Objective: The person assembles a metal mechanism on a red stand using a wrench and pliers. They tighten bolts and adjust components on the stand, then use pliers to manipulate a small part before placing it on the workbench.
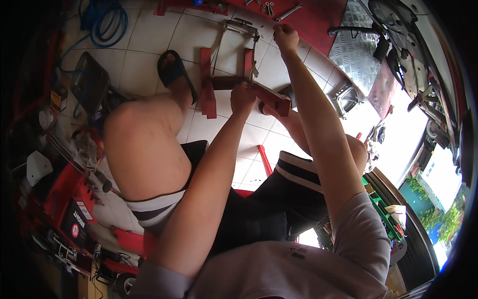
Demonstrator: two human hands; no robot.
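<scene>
My left hand point(242, 98) is closed at the lower end of a thin tubular metal frame point(257, 46), its fingertips partly hidden from above. The frame rises over a red metal stand point(206, 82) on the floor between my feet. Beside that hand, a red bar of the stand point(274, 99) juts toward my right foot. My right hand point(286, 39) is farther out, by the edge of a red platform point(318, 22), its fingers curled together. Whatever they may hold is hidden. Just beyond it, a wrench point(289, 12) lies on the platform.
Several nuts and bolts point(269, 8) lie near the wrench. A coiled blue hose point(107, 25) and a dark tray point(89, 77) are at the left. Motorcycle parts point(398, 40) crowd the far right, beside a patterned metal plate point(356, 47). White tiles point(144, 65) cover the floor.
</scene>
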